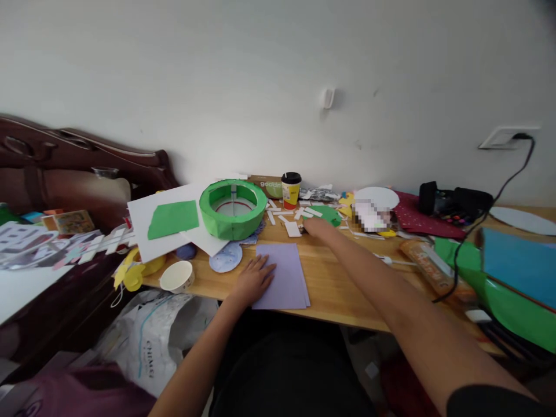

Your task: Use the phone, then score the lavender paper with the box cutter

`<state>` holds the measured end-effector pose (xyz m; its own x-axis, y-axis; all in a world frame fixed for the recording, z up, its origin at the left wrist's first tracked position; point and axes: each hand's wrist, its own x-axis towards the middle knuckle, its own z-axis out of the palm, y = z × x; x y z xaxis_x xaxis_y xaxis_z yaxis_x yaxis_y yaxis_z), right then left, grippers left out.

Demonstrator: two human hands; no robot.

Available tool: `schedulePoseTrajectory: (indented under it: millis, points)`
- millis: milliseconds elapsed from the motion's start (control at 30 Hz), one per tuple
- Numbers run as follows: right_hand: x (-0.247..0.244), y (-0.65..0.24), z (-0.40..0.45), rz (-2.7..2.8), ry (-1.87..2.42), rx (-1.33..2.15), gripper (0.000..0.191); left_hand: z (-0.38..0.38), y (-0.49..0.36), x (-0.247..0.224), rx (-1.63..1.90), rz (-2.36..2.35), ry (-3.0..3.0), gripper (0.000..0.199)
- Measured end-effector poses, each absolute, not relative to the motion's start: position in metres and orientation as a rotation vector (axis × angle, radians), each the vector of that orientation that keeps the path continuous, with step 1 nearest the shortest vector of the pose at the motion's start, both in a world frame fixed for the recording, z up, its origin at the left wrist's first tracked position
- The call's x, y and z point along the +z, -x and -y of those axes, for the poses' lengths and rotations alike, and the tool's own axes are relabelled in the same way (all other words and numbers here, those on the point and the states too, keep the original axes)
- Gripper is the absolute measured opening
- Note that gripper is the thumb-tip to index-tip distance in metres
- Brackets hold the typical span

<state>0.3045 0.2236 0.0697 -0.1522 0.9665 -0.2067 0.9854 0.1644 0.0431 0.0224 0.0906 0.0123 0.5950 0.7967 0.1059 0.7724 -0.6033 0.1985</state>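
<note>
My left hand lies flat with its fingers spread on the left side of the purple paper, which appears to be more than one sheet, at the table's front edge. Stretched farther forward, my right hand is down on the table beside a small white card. Its fingers are bent together around something small that I cannot make out. White paper strips and a green paper scrap lie just beyond it. To the left stands a green paper ring with a hollow middle.
A paper cup with a black lid stands at the back. A white bowl and a bluish round disc sit front left. On the right, a black cable hangs down past an orange package and a blue folder.
</note>
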Motion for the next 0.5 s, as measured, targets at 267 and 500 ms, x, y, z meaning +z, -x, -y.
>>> schedulePoseTrajectory:
  millis: [267,500]
  points:
    - [0.080,-0.330,-0.227,-2.119,-1.838,-0.153,0.028,-0.094,-0.027,0.015,0.260,-1.359,-2.672,0.043]
    - [0.070,-0.350,-0.201,-2.119,-1.905,-0.202,0.027,-0.134,-0.055,0.023,0.232,-1.248,-2.681,0.050]
